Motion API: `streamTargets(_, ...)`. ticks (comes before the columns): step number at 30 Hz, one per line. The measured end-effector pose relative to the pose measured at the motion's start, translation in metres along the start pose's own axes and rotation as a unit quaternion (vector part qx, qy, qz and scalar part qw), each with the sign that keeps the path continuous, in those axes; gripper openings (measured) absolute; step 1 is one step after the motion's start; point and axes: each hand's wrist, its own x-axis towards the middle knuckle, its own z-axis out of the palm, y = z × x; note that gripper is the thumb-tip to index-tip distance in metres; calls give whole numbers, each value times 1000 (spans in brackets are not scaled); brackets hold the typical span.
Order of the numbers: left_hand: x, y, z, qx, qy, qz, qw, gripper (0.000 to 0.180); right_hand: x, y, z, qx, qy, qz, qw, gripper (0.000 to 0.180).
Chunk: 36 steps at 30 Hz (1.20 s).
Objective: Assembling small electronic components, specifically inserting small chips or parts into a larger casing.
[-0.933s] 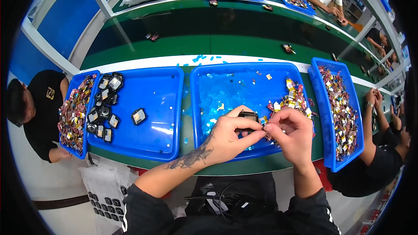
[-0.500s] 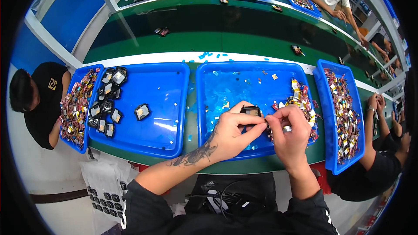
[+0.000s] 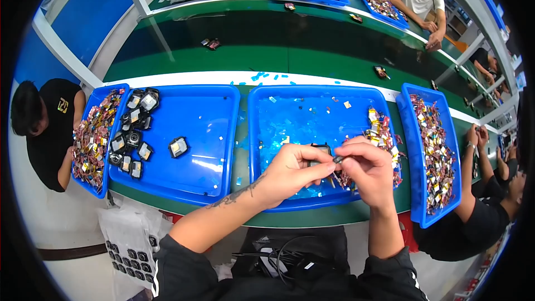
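My left hand [image 3: 292,171] is closed around a small black square device case [image 3: 322,149], holding it over the blue tray [image 3: 255,150] in front of me. Part of the case is hidden behind my fingers. Against its right side, my right hand [image 3: 369,171] pinches a small dark piece [image 3: 337,159], too small to name. Beneath and beside my right hand lies a pile of small circuit parts with coloured wires [image 3: 379,125]. Blue film scraps [image 3: 278,117] litter the tray's left half.
A second blue tray [image 3: 236,134] on the left holds several black cases [image 3: 134,139] and a lone one [image 3: 178,147]. Narrow trays of circuit parts flank both sides, at left [image 3: 103,189] and right [image 3: 424,217]. Beyond runs a green conveyor belt [image 3: 251,50]; co-workers sit around.
My hands stay together, and the right hand's fingers have turned at the case's side, showing the dark piece more. The view has shifted slightly. Parts on the belt have moved a little right.
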Motion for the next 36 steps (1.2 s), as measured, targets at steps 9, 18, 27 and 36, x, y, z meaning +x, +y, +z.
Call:
streamTargets(9, 2, -2, 0, 125, 30, 93, 987, 46, -13, -4, -3, -19, 124, -26, 992, 16)
streamTargets(18, 2, -5, 1, 137, 18, 142, 980, 41, -1, -15, 21, -250, 94, -18, 963, 13)
streamTargets(27, 4, 6, -4, 41, 69, 165, 983, 43, -13, -36, 21, -183, 70, -1, 981, 14)
streamTargets(36, -2, -3, 3, 19, -10, 99, 995, 45, 2, -21, 26, -334, 121, -124, 927, 12)
